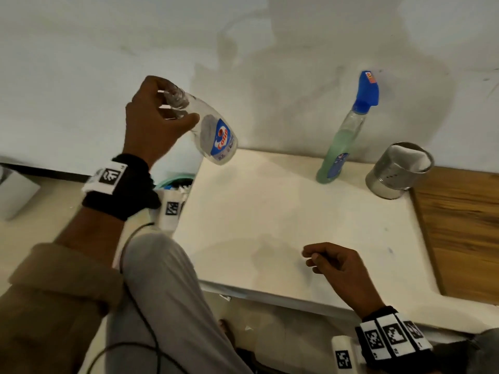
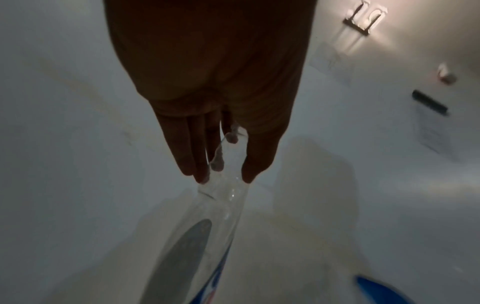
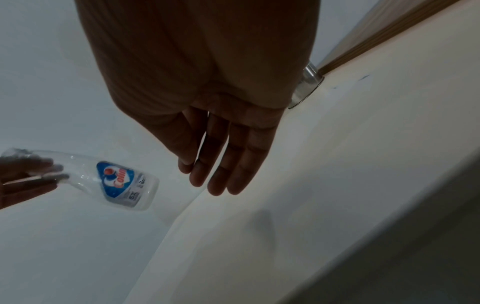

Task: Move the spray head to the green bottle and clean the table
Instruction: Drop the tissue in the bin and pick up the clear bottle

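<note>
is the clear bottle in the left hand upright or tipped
Tipped. The left hand grips the clear bottle at its neck, base slanting down toward the table, in the air.

green bottle (image 1: 340,147) label blurred, metal cup (image 3: 306,86) mostly hidden behind right hand (image 3: 221,131)

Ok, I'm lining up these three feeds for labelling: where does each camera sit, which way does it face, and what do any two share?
Head: worn on the head, looking forward and down at the white table, green bottle and steel cup; both forearms and a knee show.
Left wrist: looks along the left hand at the clear bottle it grips by the neck.
Right wrist: looks along the right hand, open over the table edge.
Shared: the clear bottle appears in all three.
</note>
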A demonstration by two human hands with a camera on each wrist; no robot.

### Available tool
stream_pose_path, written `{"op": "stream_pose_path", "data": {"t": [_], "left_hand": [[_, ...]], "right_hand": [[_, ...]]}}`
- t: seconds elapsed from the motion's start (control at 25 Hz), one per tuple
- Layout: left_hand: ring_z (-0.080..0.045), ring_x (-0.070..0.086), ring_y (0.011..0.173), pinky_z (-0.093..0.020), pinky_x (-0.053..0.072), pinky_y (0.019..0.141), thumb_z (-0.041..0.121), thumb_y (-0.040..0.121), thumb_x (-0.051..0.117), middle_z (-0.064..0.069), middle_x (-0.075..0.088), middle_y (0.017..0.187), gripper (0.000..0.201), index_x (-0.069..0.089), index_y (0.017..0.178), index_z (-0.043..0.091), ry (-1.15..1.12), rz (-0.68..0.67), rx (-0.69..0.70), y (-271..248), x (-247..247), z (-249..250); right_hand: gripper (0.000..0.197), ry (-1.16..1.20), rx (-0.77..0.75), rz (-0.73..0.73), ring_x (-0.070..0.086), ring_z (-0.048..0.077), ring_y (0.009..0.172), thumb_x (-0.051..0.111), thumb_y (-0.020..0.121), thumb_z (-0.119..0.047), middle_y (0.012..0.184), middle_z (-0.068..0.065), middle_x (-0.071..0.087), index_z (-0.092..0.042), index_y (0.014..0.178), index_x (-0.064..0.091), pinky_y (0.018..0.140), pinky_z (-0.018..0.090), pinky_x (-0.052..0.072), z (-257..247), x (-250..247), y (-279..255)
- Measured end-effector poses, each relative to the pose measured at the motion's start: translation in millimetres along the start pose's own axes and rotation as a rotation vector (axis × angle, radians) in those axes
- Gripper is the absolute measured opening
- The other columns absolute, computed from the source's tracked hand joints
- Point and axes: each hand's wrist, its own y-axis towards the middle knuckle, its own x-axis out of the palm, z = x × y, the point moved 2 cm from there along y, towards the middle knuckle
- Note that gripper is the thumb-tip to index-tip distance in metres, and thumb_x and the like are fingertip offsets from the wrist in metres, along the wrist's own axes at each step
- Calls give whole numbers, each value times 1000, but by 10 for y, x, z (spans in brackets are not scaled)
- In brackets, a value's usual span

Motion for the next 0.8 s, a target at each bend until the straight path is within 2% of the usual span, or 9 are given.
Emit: {"op": "stream_pose_path", "data": {"t": [0.2, 0.36, 0.4, 0.48, 0.56, 0.6, 0.64, 0.72, 0.8], "left_hand": [[-16, 71, 86, -26, 58, 80, 22, 63, 85, -3, 70, 97, 42, 49, 80, 34, 236, 77, -208, 128, -790, -1056], [-21, 63, 83, -36, 54, 79, 32, 57, 86, -7, 67, 94, 49, 51, 89, 21, 288, 207, -526, -255, -832, -2131], [-23, 63, 82, -37, 54, 76, 40, 53, 86, -9, 67, 93, 54, 52, 89, 16, 287, 225, -613, -372, -782, -2407], [-30, 68, 86, -41, 56, 74, 51, 46, 82, -13, 67, 90, 62, 53, 86, 14, 240, 277, -752, -528, -674, -2894], [-31, 66, 92, -42, 55, 83, 49, 53, 82, -9, 64, 97, 64, 53, 97, 13, 205, 307, -852, -622, -548, -3202], [-29, 63, 94, -40, 53, 84, 47, 60, 81, -9, 63, 102, 66, 53, 106, 9, 238, 266, -919, -660, -493, -3289], [-30, 63, 95, -40, 51, 82, 47, 65, 79, -11, 64, 105, 68, 54, 111, 3, 295, 201, -963, -698, -456, -3400], [-35, 65, 87, -38, 47, 70, 50, 73, 73, -19, 69, 100, 65, 62, 107, -5, 418, -31, -1006, -756, -431, -3607], [-33, 61, 79, -35, 44, 69, 46, 81, 68, -19, 67, 90, 55, 66, 106, -3, 537, -281, -997, -831, -454, -3688]], "right_hand": [[22, -16, 6, 13, 74, 16, 85, 56, 94, -3, 95, 0, 78, -15, 100, 74, 80, 38, 61, -3, 85, 0], [24, -46, 38, 10, 74, 18, 86, 56, 94, -4, 93, -2, 78, -18, 99, 75, 82, 37, 59, 25, 136, -15], [21, -56, 45, 20, 74, 17, 86, 58, 93, -9, 93, -2, 79, -20, 98, 75, 82, 37, 59, 30, 126, -38], [22, -75, 65, 29, 74, 14, 86, 60, 86, -37, 93, -4, 79, -26, 97, 76, 82, 34, 59, 16, 155, -44], [49, -117, 54, 9, 74, 11, 84, 57, 73, -70, 93, -6, 79, -33, 100, 73, 79, 27, 59, 29, 138, -50], [57, -139, 60, 12, 74, 10, 84, 56, 68, -78, 93, -6, 79, -34, 100, 73, 77, 24, 59, 44, 136, -47], [52, -151, 68, 15, 74, 10, 83, 58, 70, -75, 93, -5, 79, -34, 100, 73, 77, 23, 59, 50, 144, -46], [14, -129, 94, 15, 74, 13, 84, 62, 90, -35, 92, -4, 79, -34, 97, 74, 78, 25, 59, 69, 163, -25], [31, -168, 118, 13, 74, 15, 83, 57, 93, -4, 90, -4, 79, -28, 92, 77, 77, 26, 59, 119, 154, 0]]}}
